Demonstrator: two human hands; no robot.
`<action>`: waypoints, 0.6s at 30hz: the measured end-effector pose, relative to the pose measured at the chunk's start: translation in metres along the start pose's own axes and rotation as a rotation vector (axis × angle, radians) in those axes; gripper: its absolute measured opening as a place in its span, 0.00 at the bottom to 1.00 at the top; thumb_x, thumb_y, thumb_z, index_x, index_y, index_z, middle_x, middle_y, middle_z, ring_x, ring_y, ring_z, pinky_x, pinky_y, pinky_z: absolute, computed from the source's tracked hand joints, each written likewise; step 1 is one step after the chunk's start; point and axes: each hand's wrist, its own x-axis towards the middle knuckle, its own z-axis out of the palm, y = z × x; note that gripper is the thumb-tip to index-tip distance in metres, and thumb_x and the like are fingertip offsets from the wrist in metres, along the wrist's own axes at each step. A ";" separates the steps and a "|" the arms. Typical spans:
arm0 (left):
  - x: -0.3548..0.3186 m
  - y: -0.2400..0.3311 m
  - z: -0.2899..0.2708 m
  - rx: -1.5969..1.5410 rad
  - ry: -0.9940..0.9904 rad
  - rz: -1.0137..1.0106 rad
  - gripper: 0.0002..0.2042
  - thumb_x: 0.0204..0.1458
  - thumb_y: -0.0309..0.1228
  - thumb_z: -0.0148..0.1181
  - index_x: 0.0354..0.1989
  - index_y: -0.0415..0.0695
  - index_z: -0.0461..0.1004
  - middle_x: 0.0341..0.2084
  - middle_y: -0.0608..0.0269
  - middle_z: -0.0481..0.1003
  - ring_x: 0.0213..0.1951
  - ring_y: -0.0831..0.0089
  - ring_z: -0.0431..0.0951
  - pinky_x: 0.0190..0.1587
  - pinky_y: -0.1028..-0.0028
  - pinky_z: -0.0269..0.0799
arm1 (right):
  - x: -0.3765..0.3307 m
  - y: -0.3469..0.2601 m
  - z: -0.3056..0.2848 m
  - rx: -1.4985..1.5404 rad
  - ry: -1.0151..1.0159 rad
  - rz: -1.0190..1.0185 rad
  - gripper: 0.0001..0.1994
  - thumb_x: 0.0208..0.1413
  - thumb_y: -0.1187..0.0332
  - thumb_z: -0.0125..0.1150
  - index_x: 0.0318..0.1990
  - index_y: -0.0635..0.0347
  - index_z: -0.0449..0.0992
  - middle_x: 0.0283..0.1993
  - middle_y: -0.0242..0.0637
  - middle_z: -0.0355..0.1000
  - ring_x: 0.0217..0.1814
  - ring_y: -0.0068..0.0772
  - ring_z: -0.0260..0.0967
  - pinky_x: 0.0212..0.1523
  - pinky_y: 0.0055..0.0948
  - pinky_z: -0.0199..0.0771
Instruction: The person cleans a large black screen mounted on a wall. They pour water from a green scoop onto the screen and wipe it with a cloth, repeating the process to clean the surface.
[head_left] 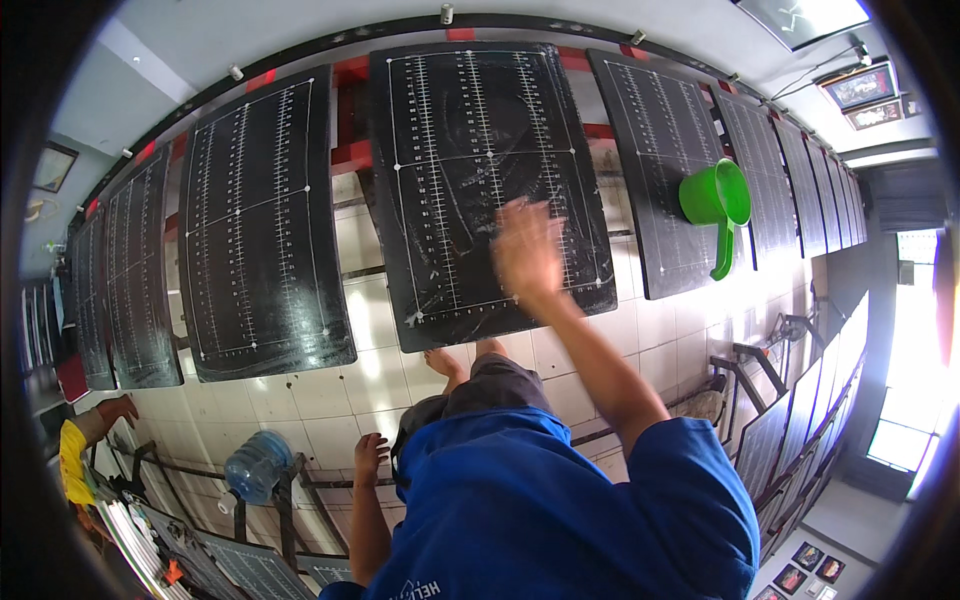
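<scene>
Low in the frame, my left hand (370, 455) is hanging open and empty. Up at centre, my right hand (527, 250) is lying flat, blurred, fingers spread, gripping nothing, on the black ruled board (480, 170), whose long axis is running top to bottom.

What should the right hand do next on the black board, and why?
Probably keep sweeping the right hand across the middle black board: the open palm lies flat on its lower right, smears show across its surface, and the left hand hangs free, holding nothing.
</scene>
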 end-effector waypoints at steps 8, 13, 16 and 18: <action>0.019 -0.003 -0.011 0.243 -0.117 0.078 0.15 0.64 0.39 0.51 0.49 0.40 0.73 0.36 0.58 0.80 0.30 0.72 0.80 0.31 0.71 0.75 | 0.056 -0.049 -0.004 0.186 0.077 -0.119 0.28 0.65 0.58 0.48 0.69 0.64 0.60 0.71 0.52 0.58 0.76 0.62 0.49 0.75 0.55 0.47; 0.009 0.015 0.011 -0.033 0.031 -0.046 0.15 0.64 0.39 0.52 0.49 0.40 0.73 0.36 0.59 0.81 0.31 0.72 0.80 0.30 0.72 0.73 | -0.012 0.034 -0.011 0.067 -0.150 -0.027 0.30 0.65 0.58 0.51 0.73 0.56 0.57 0.78 0.42 0.50 0.81 0.55 0.40 0.77 0.56 0.38; 0.009 0.015 0.011 0.042 -0.028 0.024 0.15 0.64 0.40 0.51 0.47 0.40 0.75 0.36 0.58 0.81 0.31 0.71 0.80 0.30 0.71 0.73 | 0.035 0.106 0.005 0.089 0.018 0.309 0.28 0.71 0.58 0.39 0.72 0.66 0.55 0.77 0.49 0.50 0.79 0.62 0.41 0.76 0.58 0.43; 0.027 0.014 0.016 0.175 -0.105 0.104 0.16 0.64 0.40 0.51 0.46 0.39 0.76 0.35 0.58 0.81 0.30 0.71 0.79 0.29 0.71 0.73 | 0.059 0.064 0.019 0.118 0.138 0.210 0.29 0.71 0.56 0.40 0.73 0.65 0.54 0.77 0.51 0.50 0.80 0.62 0.40 0.76 0.57 0.41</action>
